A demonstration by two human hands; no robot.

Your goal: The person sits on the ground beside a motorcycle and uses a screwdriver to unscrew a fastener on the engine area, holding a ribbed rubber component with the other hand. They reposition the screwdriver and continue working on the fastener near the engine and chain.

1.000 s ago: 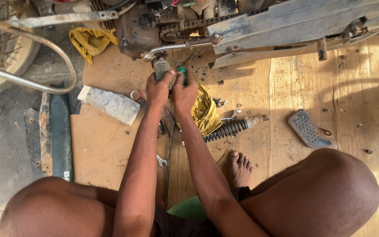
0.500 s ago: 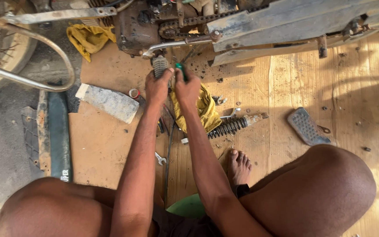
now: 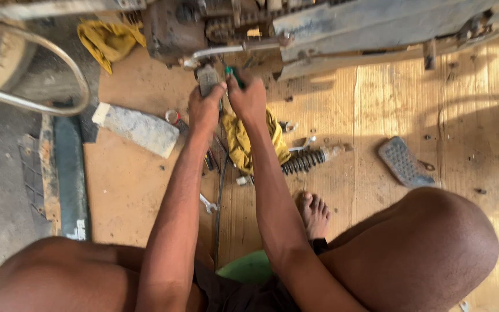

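1. A greasy engine block (image 3: 174, 29) and its grey metal frame (image 3: 376, 26) lie across the top, on a cardboard-covered floor (image 3: 134, 190).
2. A yellow rag (image 3: 241, 144) lies beneath the wrists, a coil spring (image 3: 304, 162) just beside it (a footrest pad (image 3: 402, 162) sits well apart).
3. The left hand (image 3: 203, 110) has its grip closed around a grey ribbed part (image 3: 207, 78) under the engine.
4. The right hand (image 3: 250, 98) grips a green-handled tool (image 3: 233, 74), probably a screwdriver; its tip is hidden.
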